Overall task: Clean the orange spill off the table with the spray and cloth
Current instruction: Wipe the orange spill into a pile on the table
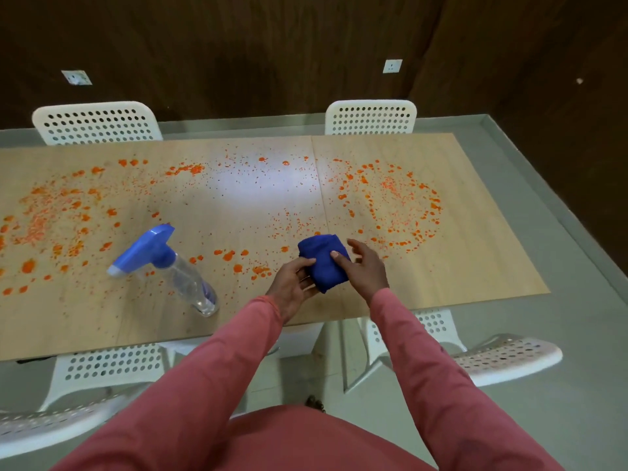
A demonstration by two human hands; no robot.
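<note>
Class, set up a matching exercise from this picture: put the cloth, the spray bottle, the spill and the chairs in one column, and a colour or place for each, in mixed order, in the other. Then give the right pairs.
Things
1. cloth
2. spray bottle
3. spill
4. chairs

Descriptions
A. white, with holes, around the table
B. orange, scattered over the tabletop
C. dark blue, held in both hands, left hand and right hand
D. clear body, blue head, standing on the table

Pairs: 1-C, 2-D, 3-B, 4-A
</note>
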